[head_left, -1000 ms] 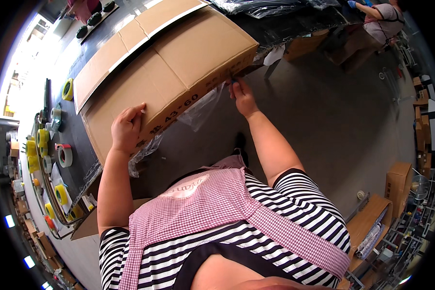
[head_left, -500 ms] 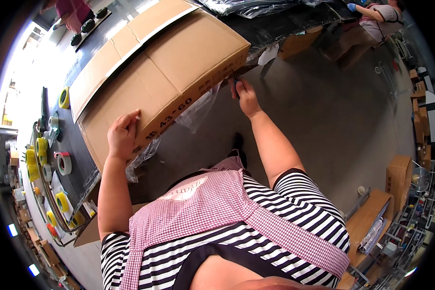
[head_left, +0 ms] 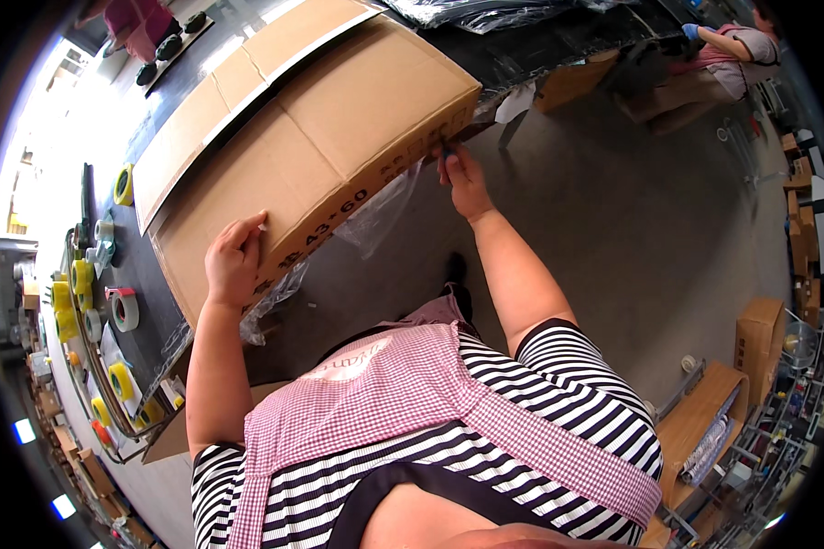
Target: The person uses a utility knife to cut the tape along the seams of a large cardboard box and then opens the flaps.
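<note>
I see my left hand (head_left: 235,261) pressed flat on the brown cardboard box (head_left: 311,156) (black print along its side); my right hand (head_left: 464,178) pinches its corner.

Left hand (head_left: 234,263): lying flat, palm down, fingers together and pointing up and right; wrist bending back slightly; bare forearm running straight down toward the striped sleeve.

Right hand (head_left: 465,179): reaching further out, fingers curling and pinching at the tips, back of hand facing the camera; bare forearm stretching up from the elbow, arm nearly extended.

Hands sitting well apart.
</note>
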The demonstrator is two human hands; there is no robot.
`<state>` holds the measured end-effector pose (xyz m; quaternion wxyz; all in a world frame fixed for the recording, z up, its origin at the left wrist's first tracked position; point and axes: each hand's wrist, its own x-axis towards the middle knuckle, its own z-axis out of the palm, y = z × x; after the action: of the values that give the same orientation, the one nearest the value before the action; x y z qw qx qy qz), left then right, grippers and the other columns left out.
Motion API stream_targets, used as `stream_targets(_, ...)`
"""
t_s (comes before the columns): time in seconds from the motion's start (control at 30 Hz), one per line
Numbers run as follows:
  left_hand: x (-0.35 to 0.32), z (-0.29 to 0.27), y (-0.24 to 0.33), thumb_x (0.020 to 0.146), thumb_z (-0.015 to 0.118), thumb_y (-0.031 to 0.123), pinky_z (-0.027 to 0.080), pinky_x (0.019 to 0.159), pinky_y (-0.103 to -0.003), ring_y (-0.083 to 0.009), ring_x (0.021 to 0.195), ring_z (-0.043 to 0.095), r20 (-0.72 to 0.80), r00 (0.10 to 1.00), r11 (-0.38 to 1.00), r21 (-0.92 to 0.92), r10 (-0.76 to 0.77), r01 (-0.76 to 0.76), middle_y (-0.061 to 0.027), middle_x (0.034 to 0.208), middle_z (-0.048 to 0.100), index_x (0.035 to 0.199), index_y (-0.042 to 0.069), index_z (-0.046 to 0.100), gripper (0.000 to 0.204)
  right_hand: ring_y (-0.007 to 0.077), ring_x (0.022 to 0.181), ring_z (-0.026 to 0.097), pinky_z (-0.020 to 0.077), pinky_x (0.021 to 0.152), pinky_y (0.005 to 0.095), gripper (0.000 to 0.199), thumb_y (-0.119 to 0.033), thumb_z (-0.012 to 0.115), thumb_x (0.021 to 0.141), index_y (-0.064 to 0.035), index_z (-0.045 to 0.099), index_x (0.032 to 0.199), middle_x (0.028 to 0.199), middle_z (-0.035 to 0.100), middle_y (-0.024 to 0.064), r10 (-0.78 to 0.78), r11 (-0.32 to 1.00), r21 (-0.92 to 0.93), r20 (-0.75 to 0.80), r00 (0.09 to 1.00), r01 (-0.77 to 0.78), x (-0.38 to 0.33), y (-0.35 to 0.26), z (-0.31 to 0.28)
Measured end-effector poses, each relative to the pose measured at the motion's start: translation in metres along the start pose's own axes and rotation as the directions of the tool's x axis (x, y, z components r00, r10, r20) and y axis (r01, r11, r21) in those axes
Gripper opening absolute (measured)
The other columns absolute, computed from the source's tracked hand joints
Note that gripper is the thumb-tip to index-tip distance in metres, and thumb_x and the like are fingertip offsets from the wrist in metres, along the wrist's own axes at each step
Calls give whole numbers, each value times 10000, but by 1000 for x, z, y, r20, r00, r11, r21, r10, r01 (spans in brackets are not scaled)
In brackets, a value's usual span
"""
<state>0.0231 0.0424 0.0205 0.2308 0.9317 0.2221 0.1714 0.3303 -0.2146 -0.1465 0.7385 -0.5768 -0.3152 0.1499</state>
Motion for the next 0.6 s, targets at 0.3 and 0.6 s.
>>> stream_targets(0.3, -1, -1, 1, 886, 600, 17, 532, 779, -339, -254, 841, 681, -20, 999, 999, 18, 39, -38, -84, 911, 692, 1127, 107, 738, 292, 77, 645, 469, 401, 610, 236, 420, -434, 509, 1058, -34, 628, 1110, 770, 534, -15, 246, 969, 31, -27, 969, -245, -42, 35, -16)
stream_targets(0.6, -2, -1, 4, 881, 592, 9, 526, 769, -333, -241, 832, 672, -14, 1000, 999, 28, 27, -26, -70, 900, 682, 1130, 108, 738, 305, 79, 673, 481, 401, 628, 233, 481, -475, 500, 1053, -13, 627, 1097, 772, 533, -15, 40, 999, 17, -83, 996, -39, 8, -20, -5)
